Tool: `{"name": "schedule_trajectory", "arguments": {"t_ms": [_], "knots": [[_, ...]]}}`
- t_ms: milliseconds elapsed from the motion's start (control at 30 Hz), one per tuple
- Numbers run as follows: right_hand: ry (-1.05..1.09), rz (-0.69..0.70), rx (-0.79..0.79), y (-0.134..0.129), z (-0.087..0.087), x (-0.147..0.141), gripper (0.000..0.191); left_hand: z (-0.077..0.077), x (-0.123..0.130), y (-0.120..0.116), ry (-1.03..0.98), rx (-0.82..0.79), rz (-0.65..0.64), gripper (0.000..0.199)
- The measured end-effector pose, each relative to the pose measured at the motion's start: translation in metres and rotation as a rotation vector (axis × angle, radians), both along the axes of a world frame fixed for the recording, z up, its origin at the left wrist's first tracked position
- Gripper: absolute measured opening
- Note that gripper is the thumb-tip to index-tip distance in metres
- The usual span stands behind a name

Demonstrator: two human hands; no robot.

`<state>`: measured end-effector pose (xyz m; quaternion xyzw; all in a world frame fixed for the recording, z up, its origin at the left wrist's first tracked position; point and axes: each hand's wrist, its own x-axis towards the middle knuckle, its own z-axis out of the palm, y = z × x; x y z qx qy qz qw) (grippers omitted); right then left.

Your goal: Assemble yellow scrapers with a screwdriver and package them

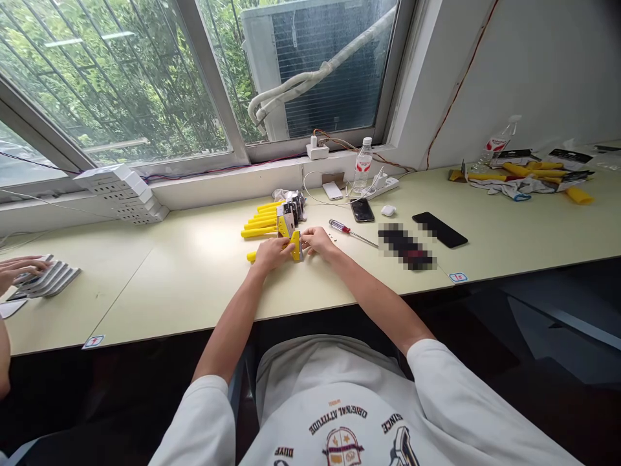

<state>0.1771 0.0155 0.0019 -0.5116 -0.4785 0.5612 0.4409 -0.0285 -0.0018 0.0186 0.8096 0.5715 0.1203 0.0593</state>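
At the far left of the frame, a co-worker's hand (22, 268) rested on a stack of ribbed white plastic pieces (51, 277), and a similar stack (121, 193) sat on the window ledge at upper left. A red-marked numbered sticker (93, 342) clung to the front edge of the pale surface (160, 285).

At center, a row of yellow handles (259, 223) lay side by side, touching a cluster of dark metal parts (294, 206). Another yellow handle (251, 257) poked out beneath the left hand (268, 254). That hand was closed around a yellow-handled tool (295, 246), which stood upright at center, and the right hand (317, 241) pressed in from the other side, its fingers nearly closed. The moulded handle looked stiff and light, and its thick yellow body seemed the surest place to take hold.

Just right of the hands lay a red-handled screwdriver (339, 226), then two black phones (439, 230) and a pixelated object (405, 246). A water bottle (363, 165) with an unreadable red label stood near the window. At the right edge, more yellow handles (528, 171) lay on white gloves (509, 188). The shirt at bottom center read "ORIGINAL ATTITUDE" (338, 414).
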Motion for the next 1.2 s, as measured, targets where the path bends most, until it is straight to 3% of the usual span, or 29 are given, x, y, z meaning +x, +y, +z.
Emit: {"name": "schedule_trajectory", "arguments": {"t_ms": [567, 900, 1200], "knots": [[0.001, 0.011, 0.009, 0.0017, -0.0021, -0.0016, 0.013, 0.0043, 0.0037, -0.0046, -0.008, -0.024, 0.022, 0.043], [-0.036, 0.205, 0.057, -0.0001, -0.0027, 0.0030, 0.014, -0.0004, 0.0018, -0.0025, -0.001, 0.013, 0.045, 0.042], [-0.013, 0.198, 0.097, -0.0003, -0.0023, 0.0063, 0.020, -0.0016, 0.0016, -0.0005, -0.042, 0.015, 0.025, 0.035]]}}
